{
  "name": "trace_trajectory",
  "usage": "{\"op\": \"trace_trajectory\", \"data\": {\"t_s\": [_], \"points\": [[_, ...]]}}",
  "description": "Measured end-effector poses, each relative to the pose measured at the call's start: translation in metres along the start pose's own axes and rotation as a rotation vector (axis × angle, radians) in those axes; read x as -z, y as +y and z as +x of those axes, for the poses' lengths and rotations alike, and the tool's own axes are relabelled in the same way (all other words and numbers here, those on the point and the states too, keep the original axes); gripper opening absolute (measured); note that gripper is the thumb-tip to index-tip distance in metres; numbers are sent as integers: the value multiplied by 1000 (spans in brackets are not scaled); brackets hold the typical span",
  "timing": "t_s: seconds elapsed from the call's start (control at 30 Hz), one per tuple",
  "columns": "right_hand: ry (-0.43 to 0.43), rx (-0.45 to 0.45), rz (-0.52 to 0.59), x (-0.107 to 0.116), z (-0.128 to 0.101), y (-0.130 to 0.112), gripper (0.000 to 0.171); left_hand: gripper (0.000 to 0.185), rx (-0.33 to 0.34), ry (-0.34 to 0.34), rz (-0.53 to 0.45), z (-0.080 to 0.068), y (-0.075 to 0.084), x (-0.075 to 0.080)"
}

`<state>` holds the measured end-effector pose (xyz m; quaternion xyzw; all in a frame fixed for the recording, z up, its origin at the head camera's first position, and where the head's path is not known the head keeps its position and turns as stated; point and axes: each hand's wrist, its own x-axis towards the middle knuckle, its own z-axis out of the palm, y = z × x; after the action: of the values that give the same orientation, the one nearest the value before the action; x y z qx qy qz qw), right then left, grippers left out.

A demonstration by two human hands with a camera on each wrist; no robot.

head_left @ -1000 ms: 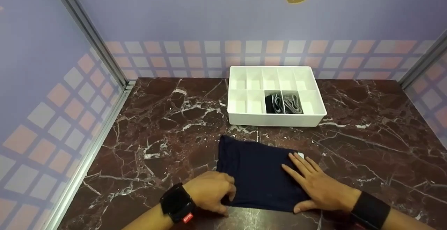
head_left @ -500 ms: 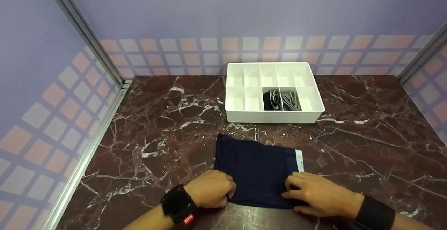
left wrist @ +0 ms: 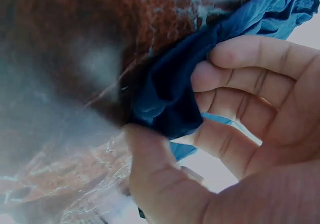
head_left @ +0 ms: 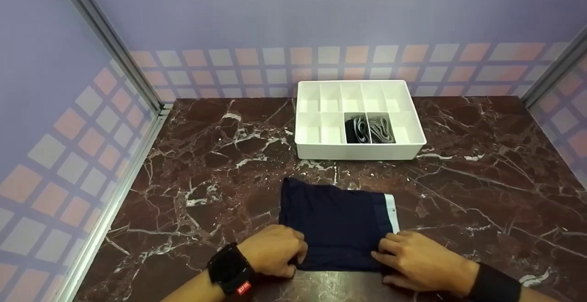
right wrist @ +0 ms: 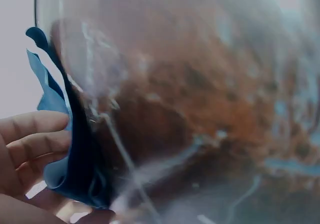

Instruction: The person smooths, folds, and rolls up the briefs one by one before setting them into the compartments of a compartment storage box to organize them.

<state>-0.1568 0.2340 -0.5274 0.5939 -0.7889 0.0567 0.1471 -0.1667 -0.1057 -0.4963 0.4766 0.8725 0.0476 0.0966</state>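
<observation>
In the head view a folded navy cloth lies flat on the marble desk at lower centre, its long axis running left to right, a pale band at its right end. The left hand pinches the near left corner; the right hand grips the near right corner with curled fingers. A white divided tray sits behind it, well apart, with grey rolled items in two front compartments.

The left wrist view shows thumb and fingers curled round bunched cloth.

The right wrist view, blurred, shows fingers holding the cloth edge.
</observation>
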Motion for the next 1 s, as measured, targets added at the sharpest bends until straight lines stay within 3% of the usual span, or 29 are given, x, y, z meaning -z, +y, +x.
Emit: {"op": "trace_trajectory", "data": {"t_s": [0.17, 0.27, 0.37, 0.5, 0.6, 0.77, 1.0], "points": [[63, 9, -42, 0, 7, -1, 26, 19, 6, 21, -24, 0, 0, 4], [57, -14, 13, 5, 8, 1, 16, 19, 16, -4, -84, 0, 0, 11], [28, -92, 155, 13, 9, 4, 11, 19, 31, -37, -158, 1, 0, 21], [9, -249, 335, 25, 12, 16, 13, 17, 107, -56, -244, 7, -6, 40], [27, -351, 374, 32, 17, 32, 15, 16, 193, -51, -269, 15, -15, 55], [41, -460, 354, 31, 26, 57, 10, 18, 270, -25, -236, 32, -35, 70], [38, -629, 173, 13, 36, 78, 10, 23, 318, 98, -112, 57, -66, 59]]}}
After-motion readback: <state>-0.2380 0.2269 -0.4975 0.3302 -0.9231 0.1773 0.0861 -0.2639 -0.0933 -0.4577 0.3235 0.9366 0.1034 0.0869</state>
